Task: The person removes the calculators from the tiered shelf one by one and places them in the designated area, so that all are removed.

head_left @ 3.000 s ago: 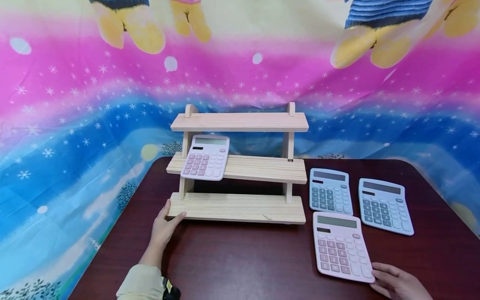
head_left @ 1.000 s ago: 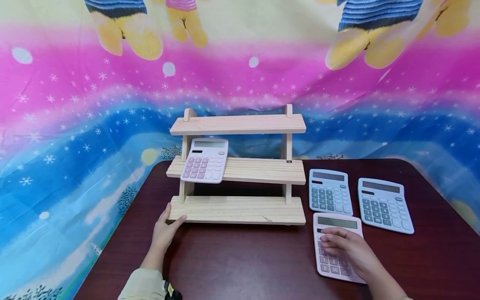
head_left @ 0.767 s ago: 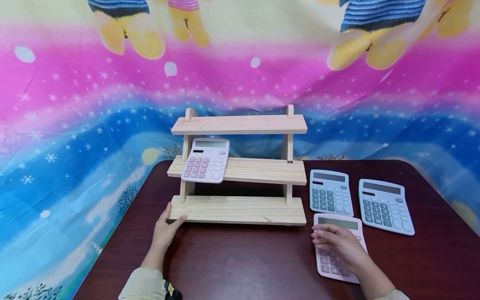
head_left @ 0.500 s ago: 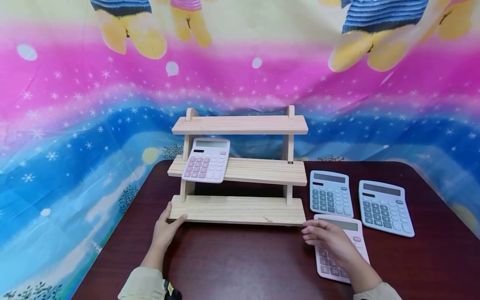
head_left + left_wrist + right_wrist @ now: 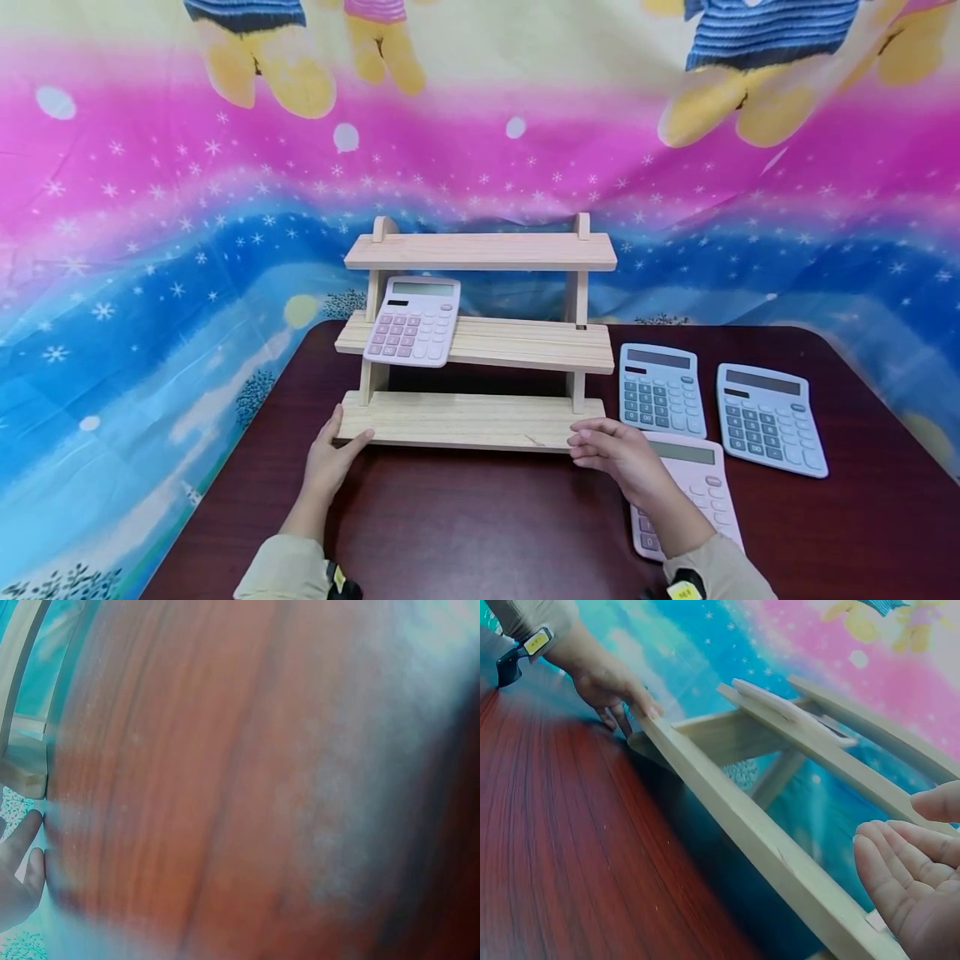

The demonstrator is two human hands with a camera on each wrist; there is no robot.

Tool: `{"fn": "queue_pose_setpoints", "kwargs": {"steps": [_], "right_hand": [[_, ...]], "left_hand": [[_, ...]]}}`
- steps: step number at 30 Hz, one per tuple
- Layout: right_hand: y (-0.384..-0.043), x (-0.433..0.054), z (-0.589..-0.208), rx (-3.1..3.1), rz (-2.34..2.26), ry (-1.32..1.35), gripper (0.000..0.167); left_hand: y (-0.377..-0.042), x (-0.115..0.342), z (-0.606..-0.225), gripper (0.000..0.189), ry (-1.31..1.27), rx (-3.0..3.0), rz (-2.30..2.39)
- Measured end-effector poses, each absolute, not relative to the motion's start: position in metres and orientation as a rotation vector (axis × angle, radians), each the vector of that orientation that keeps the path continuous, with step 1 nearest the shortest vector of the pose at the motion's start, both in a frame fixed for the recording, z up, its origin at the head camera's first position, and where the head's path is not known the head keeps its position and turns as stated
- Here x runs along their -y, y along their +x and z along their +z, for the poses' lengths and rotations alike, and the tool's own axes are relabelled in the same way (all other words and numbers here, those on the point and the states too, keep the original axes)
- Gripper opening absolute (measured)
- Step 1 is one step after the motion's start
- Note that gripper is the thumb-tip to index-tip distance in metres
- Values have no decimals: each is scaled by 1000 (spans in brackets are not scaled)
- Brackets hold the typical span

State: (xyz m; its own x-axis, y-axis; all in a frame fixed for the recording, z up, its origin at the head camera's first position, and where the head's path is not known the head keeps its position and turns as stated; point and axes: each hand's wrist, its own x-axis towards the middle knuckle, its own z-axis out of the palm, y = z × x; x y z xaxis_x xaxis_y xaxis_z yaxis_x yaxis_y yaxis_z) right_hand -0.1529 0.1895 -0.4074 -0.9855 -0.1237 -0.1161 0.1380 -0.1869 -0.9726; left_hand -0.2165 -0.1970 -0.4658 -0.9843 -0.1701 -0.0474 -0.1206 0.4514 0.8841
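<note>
A three-tier wooden display shelf [image 5: 480, 333] stands on the table. My left hand [image 5: 328, 458] grips the left end of its bottom board, thumb at the front corner and fingers along the side; the right wrist view shows this left hand [image 5: 604, 682] from across. A pink calculator [image 5: 412, 323] leans on the middle tier at the left. My right hand [image 5: 618, 454], fingers loosely bent and holding nothing, is at the right end of the bottom board. Its palm [image 5: 922, 892] faces the shelf in the right wrist view. Behind its wrist, partly hidden, lies a second pink calculator [image 5: 693, 483].
Two blue calculators lie right of the shelf: one blue calculator [image 5: 662, 390] near it, another blue calculator [image 5: 771, 419] farther right. The dark red wooden table [image 5: 465, 525] extends in front. A colourful printed cloth [image 5: 480, 158] hangs behind the table.
My right hand has left the lower edge of the front pink calculator, passed over it and moved left to the bottom board's right end. My left hand has stayed on the shelf.
</note>
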Motion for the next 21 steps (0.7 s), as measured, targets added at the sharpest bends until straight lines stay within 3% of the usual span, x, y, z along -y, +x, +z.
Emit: {"fn": "queue_pose_setpoints", "kwargs": {"steps": [10, 21], "right_hand": [[-167, -173, -401, -1799, -2324, -74, 10], [-184, -160, -396, -1742, -2313, -9, 15]], "left_hand": [[-217, 197, -466, 85, 260, 2623, -1600], [-217, 197, -465, 85, 264, 2635, -1596]]}}
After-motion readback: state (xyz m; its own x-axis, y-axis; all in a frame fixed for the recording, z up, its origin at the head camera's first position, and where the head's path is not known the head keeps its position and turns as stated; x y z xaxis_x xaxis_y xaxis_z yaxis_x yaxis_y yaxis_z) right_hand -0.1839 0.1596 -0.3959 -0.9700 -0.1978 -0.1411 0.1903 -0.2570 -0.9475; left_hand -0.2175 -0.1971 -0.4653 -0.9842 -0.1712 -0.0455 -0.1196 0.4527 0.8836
